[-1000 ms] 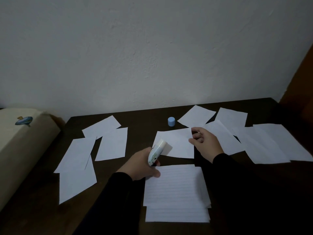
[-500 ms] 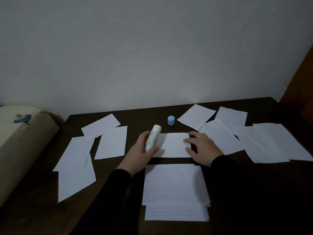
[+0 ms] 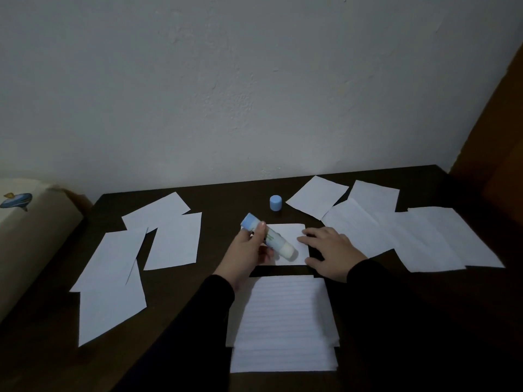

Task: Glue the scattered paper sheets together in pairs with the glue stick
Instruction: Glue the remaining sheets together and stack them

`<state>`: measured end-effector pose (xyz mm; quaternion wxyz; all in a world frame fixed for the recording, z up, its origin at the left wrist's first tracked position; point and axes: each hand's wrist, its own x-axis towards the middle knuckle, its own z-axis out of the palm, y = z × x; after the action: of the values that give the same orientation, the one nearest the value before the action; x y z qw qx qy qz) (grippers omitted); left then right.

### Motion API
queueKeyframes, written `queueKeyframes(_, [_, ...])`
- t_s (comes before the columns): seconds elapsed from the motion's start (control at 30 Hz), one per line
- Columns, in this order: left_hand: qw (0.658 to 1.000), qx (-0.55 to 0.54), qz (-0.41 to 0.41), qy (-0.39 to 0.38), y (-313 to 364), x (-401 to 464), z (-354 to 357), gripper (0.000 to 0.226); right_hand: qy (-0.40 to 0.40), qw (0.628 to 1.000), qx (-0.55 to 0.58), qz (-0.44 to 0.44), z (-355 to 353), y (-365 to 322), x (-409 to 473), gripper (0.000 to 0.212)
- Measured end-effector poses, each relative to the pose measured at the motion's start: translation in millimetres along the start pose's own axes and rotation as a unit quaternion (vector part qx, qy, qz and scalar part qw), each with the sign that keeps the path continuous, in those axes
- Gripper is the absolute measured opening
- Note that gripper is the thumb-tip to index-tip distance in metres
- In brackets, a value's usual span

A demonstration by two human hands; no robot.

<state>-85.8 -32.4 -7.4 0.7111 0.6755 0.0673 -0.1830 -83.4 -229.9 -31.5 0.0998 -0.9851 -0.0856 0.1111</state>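
A small white paper sheet (image 3: 287,230) lies flat at the middle of the dark table (image 3: 220,205). My left hand (image 3: 249,250) grips the glue stick (image 3: 271,240), tilted with its blue base up-left and its uncapped tip down on the sheet's near right part. My right hand (image 3: 329,248) presses flat on the sheet's right edge, fingers spread. The glue stick's blue cap (image 3: 275,202) stands behind the sheet. Several loose sheets lie at the left (image 3: 172,241) and at the right (image 3: 368,230).
A stack of lined paper sheets (image 3: 284,321) lies at the near edge between my arms. A cream-coloured object with a blue sticker (image 3: 25,222) sits beside the table's left end. The wall rises just behind the table. A brown wooden surface (image 3: 498,131) stands at the right.
My right hand laid the lifted sheet flat and now presses its right edge. My left hand turned the glue stick over from upright and brought its tip down onto the sheet.
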Motion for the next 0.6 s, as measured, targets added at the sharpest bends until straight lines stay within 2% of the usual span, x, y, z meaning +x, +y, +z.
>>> queueKeyframes(0.1, [0.991, 0.125, 0.041, -0.023, -4.4, 3.7, 8.2, 0.030, -0.004, 1.000, 0.002, -0.006, 0.7, 2.6, 0.4, 0.056])
queueKeyframes(0.23, [0.945, 0.279, 0.171, -0.023, -7.7, 2.1, 18.3, 0.028, 0.000, 1.000, -0.004, -0.012, 0.9, 3.7, -0.3, 0.058])
queueKeyframes(0.4, [0.912, 0.327, 0.243, -0.033, -10.4, 2.0, 29.0, 0.024, 0.002, 1.000, 0.006, -0.010, -1.4, -0.9, -4.3, 0.059])
queueKeyframes(0.6, [0.892, 0.367, 0.257, -0.054, -13.0, 3.5, 33.9, 0.032, 0.017, 0.999, 0.029, 0.000, -3.4, -7.3, -7.2, 0.053])
